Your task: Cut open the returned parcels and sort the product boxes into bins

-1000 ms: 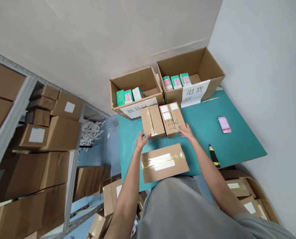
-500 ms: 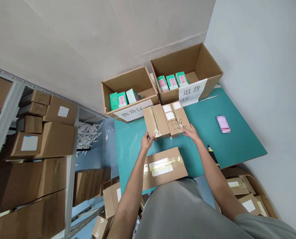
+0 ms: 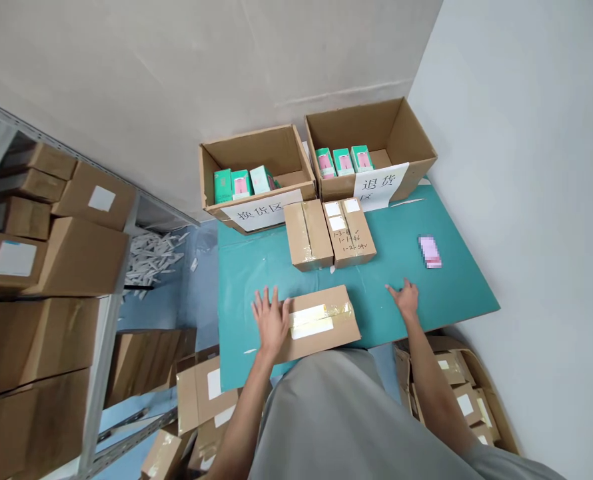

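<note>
Cardboard carton (image 3: 326, 320), sealed with shiny tape, lies at the near edge of the green table (image 3: 246, 267), my left hand (image 3: 271, 327) over its left end, splayed wide and palm down. My right hand (image 3: 404, 299) is over the table to the right of the carton, one digit stretched leftward; I cannot tell whether it grips anything. A pixelated pink rectangle (image 3: 430, 252) lies just beyond it. The carton's white labels (image 3: 311, 321) are too small to read. Farther back, the right-hand small carton (image 3: 361, 233) carries handwritten lines starting "1-3", "1-1" and "1-2", with unclear final digits; a plain taped carton (image 3: 306, 233) stands beside it. Behind, the left open box (image 3: 256, 150) bears a sign (image 3: 261, 212) reading 换货区; the right open box (image 3: 411, 133) wears a paper (image 3: 384, 183) reading 退货区.
</note>
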`<state>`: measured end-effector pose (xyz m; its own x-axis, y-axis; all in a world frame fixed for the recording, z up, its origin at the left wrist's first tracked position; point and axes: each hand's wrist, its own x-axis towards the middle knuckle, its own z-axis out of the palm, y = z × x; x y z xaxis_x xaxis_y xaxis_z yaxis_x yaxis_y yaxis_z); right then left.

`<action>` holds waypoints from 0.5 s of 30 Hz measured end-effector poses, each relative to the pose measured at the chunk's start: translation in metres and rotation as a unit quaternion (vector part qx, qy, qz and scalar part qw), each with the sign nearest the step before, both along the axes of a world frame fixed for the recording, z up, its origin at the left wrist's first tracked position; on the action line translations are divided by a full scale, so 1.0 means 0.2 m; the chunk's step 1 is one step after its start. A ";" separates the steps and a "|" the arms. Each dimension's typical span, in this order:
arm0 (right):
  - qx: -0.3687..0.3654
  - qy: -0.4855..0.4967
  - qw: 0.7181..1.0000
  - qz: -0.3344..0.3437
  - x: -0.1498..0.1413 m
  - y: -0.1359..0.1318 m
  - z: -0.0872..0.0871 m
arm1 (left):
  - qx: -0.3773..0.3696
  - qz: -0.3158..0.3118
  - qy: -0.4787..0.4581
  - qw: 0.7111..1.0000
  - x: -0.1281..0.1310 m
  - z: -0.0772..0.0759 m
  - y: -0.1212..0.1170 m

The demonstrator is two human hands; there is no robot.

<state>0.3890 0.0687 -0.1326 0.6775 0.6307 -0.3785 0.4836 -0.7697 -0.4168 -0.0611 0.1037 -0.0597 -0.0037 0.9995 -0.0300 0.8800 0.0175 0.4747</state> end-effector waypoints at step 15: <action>0.006 -0.005 0.987 0.162 -0.29 -0.16 0.13 | 0.044 0.011 -0.194 0.980 -0.18 -0.22 -0.36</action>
<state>0.3317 0.0375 -0.1073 0.4427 0.8194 -0.3641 0.7083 -0.5686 -0.4183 -0.0979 0.0314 -0.1030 -0.0304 0.9981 0.0528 0.6332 -0.0216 0.7737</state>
